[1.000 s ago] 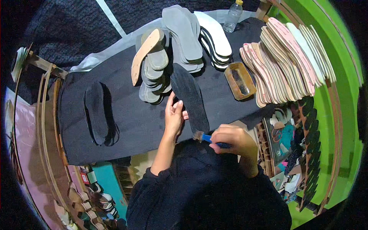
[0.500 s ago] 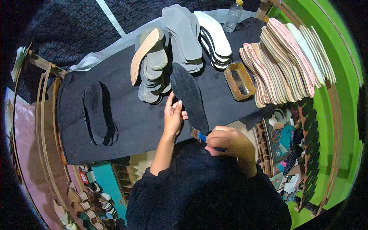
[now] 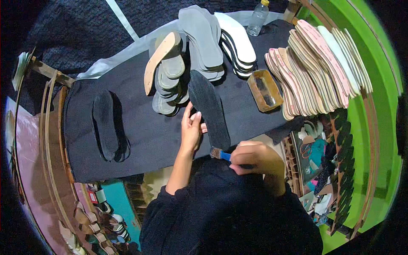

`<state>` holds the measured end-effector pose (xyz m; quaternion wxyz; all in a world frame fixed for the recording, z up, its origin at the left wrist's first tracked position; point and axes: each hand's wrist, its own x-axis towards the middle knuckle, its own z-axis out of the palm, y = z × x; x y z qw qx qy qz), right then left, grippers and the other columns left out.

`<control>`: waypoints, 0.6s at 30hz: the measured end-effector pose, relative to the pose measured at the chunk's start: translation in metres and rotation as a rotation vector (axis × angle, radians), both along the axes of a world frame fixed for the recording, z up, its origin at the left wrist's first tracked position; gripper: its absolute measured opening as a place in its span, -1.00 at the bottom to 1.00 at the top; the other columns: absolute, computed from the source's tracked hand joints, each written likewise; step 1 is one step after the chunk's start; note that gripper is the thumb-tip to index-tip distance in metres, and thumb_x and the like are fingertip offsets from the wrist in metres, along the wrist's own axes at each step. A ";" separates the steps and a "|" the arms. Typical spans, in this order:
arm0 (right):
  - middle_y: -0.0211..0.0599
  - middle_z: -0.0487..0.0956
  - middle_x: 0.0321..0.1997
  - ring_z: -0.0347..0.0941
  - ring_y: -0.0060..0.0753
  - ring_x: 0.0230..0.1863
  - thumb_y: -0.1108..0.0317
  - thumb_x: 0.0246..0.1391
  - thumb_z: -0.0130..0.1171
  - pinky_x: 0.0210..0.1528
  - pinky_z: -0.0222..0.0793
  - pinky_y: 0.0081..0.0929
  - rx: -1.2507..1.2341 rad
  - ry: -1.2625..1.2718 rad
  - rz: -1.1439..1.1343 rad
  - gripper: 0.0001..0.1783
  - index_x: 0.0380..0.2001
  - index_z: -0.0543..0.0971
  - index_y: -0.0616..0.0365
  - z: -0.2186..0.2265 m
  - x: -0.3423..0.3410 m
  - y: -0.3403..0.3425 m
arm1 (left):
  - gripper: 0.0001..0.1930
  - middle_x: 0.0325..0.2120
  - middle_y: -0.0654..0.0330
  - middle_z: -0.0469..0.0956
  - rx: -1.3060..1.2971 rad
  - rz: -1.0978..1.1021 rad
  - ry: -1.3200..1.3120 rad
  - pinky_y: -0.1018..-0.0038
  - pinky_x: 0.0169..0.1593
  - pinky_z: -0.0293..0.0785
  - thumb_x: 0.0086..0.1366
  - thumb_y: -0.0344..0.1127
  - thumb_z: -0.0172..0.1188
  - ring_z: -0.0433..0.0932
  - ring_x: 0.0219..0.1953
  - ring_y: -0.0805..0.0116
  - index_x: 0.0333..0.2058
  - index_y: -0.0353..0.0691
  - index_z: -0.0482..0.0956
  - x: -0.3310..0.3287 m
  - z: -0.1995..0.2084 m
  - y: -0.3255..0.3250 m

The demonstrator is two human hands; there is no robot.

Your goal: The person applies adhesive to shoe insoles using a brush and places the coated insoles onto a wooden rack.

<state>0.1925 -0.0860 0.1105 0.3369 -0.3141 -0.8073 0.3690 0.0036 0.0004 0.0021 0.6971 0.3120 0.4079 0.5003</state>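
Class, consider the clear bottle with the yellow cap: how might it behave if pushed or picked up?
The clear bottle is probably light for its size, since its see-through body shows no obvious liquid. Being tall and narrow, it may tip if pushed high up. Its body looks rounded, so once on its side it would likely roll.

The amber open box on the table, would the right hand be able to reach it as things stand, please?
Probably yes: nothing visible stands between the right hand and the amber box, though that hand holds a blue-handled brush.
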 end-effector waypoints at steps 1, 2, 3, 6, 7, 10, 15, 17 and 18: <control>-0.34 0.46 -0.52 0.39 -0.26 -0.42 0.41 -0.23 0.28 -0.38 0.32 -0.37 0.000 0.000 -0.003 -0.83 -0.56 0.46 0.15 0.000 -0.001 0.000 | -0.47 -0.30 0.21 0.53 -0.002 0.003 0.034 0.63 -0.53 0.44 0.34 -0.38 -0.08 0.46 -0.58 0.59 0.25 -0.02 0.03 0.000 0.000 0.000; -0.34 0.45 -0.52 0.39 -0.26 -0.42 0.41 -0.23 0.28 -0.37 0.32 -0.37 -0.035 0.001 -0.005 -0.83 -0.57 0.46 0.16 0.000 -0.001 0.000 | -0.47 -0.30 0.21 0.53 -0.002 0.000 0.034 0.63 -0.53 0.44 0.34 -0.38 -0.08 0.46 -0.58 0.59 0.25 -0.02 0.03 0.000 -0.001 0.001; -0.34 0.45 -0.52 0.39 -0.26 -0.42 0.42 -0.22 0.27 -0.37 0.32 -0.37 -0.069 0.003 -0.001 -0.83 -0.57 0.45 0.16 -0.001 -0.002 0.000 | -0.47 -0.30 0.21 0.53 0.013 -0.005 0.016 0.63 -0.54 0.43 0.33 -0.38 -0.08 0.45 -0.59 0.59 0.25 -0.02 0.03 -0.001 -0.004 0.001; -0.33 0.45 -0.52 0.39 -0.25 -0.41 0.43 -0.22 0.26 -0.35 0.33 -0.38 -0.050 -0.071 -0.006 -0.83 -0.58 0.44 0.16 -0.002 0.004 -0.001 | -0.46 -0.27 0.18 0.52 0.038 -0.019 -0.017 0.62 -0.54 0.41 0.33 -0.37 -0.05 0.46 -0.57 0.56 0.25 -0.04 0.02 -0.003 -0.008 0.002; -0.33 0.45 -0.52 0.39 -0.25 -0.41 0.43 -0.22 0.26 -0.35 0.33 -0.38 -0.050 -0.071 -0.005 -0.83 -0.58 0.44 0.16 -0.001 0.006 -0.001 | -0.45 -0.24 0.15 0.51 0.048 -0.030 -0.032 0.61 -0.54 0.39 0.33 -0.36 -0.03 0.48 -0.55 0.52 0.24 -0.05 0.01 -0.003 -0.008 0.002; -0.33 0.44 -0.53 0.40 -0.24 -0.42 0.43 -0.20 0.26 -0.35 0.34 -0.37 -0.122 -0.088 0.024 -0.83 -0.58 0.43 0.15 0.003 0.012 -0.002 | -0.45 -0.25 0.15 0.51 0.052 -0.047 -0.014 0.60 -0.53 0.40 0.33 -0.36 -0.04 0.50 -0.53 0.51 0.24 -0.06 0.00 -0.004 -0.007 0.002; -0.33 0.48 -0.52 0.41 -0.23 -0.44 0.41 -0.18 0.27 -0.36 0.36 -0.37 -0.012 0.013 -0.057 -0.84 -0.56 0.46 0.15 0.003 0.008 -0.003 | -0.45 -0.23 0.14 0.51 0.038 -0.053 -0.027 0.57 -0.52 0.43 0.33 -0.37 -0.06 0.54 -0.49 0.46 0.25 -0.05 -0.01 -0.003 -0.003 0.001; -0.33 0.49 -0.51 0.42 -0.23 -0.44 0.41 -0.19 0.28 -0.36 0.36 -0.37 -0.029 0.012 -0.059 -0.84 -0.56 0.47 0.15 0.004 0.001 -0.004 | -0.45 -0.23 0.14 0.51 0.020 -0.050 -0.032 0.56 -0.51 0.45 0.33 -0.38 -0.06 0.55 -0.48 0.44 0.25 -0.04 -0.01 -0.003 -0.002 0.000; -0.33 0.50 -0.50 0.42 -0.24 -0.43 0.40 -0.19 0.29 -0.36 0.36 -0.38 -0.047 0.010 -0.059 -0.84 -0.55 0.48 0.15 0.004 0.000 -0.004 | -0.45 -0.23 0.13 0.51 0.022 -0.057 -0.016 0.55 -0.49 0.47 0.33 -0.39 -0.07 0.56 -0.47 0.42 0.25 -0.04 -0.02 -0.004 -0.001 0.000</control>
